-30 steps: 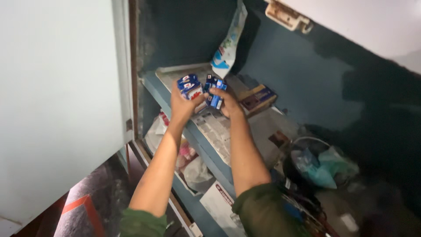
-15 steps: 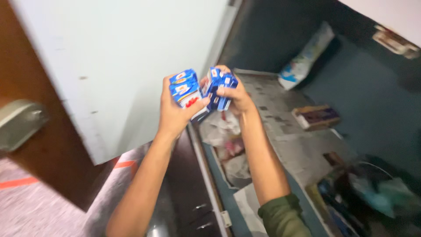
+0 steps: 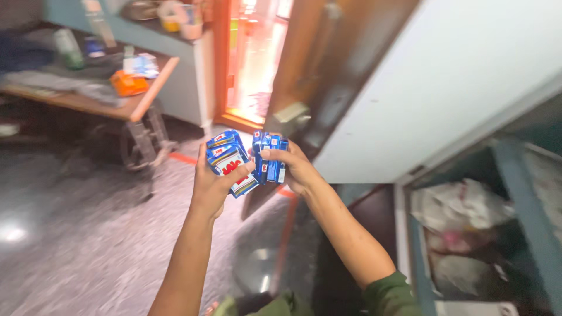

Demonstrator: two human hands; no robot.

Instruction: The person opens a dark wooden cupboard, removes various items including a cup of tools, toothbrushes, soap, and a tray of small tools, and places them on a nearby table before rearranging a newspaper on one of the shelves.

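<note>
- Your left hand (image 3: 212,182) is wrapped around a stack of small blue packets (image 3: 229,162), thumb pressed across the front of the lowest one. The lowest packet sticks out past your palm at an angle (it looks the least supported), so it is probably the first to slide free if your thumb eases.
- Your right hand (image 3: 297,171) is closed on a second bunch of blue packets (image 3: 268,158), held upright with the fingers curled over their edges. Several thin packets pinched side by side can fan out and drop one from the middle.
- Both bunches sit chest-high in front of you, just beside each other, over the grey polished floor (image 3: 70,246). Knock the two bunches together and you could jolt one loose; anything that falls would likely skid on that floor.
- The pale cupboard door (image 3: 445,88) stands open close behind your right hand. A careless swing of that arm could clip its edge and spill the grip.
- The blue shelf (image 3: 521,193) to your right holds crumpled bags (contents unclear), and its corner is near your right elbow.
</note>
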